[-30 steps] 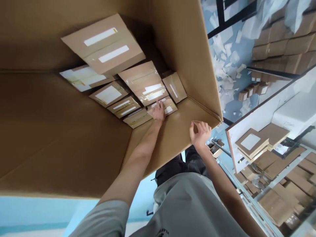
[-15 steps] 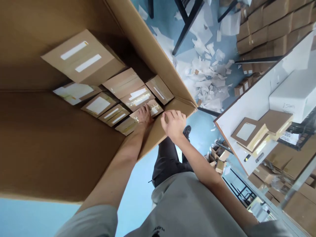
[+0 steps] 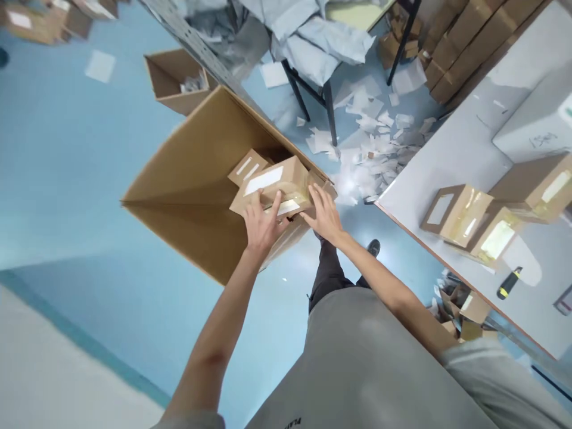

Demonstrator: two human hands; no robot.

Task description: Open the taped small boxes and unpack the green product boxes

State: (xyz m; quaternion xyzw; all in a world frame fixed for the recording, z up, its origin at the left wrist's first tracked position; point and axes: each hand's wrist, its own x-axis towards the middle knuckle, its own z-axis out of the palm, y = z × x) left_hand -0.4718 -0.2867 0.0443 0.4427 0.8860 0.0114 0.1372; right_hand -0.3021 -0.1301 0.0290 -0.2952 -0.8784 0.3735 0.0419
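A small taped cardboard parcel (image 3: pixel 272 182) with a white label is lifted above the mouth of a big open cardboard carton (image 3: pixel 187 167) on the blue floor. My left hand (image 3: pixel 261 223) grips its near left side, fingers wrapped under it. My right hand (image 3: pixel 324 211) presses on its right end with fingers spread along the edge. Another labelled parcel (image 3: pixel 245 167) shows deeper inside the carton, partly hidden behind the held one.
A white table (image 3: pixel 447 155) at the right carries several taped parcels (image 3: pixel 451 211) and a black-and-yellow cutter (image 3: pixel 509 283). Torn paper scraps (image 3: pixel 370 149) litter the floor under a black-legged table. A smaller open box (image 3: pixel 176 80) stands further back.
The view pulled up and out of the carton. Both hands, which were down among the parcels and on the carton's rim, now hold one parcel raised at the carton's mouth.
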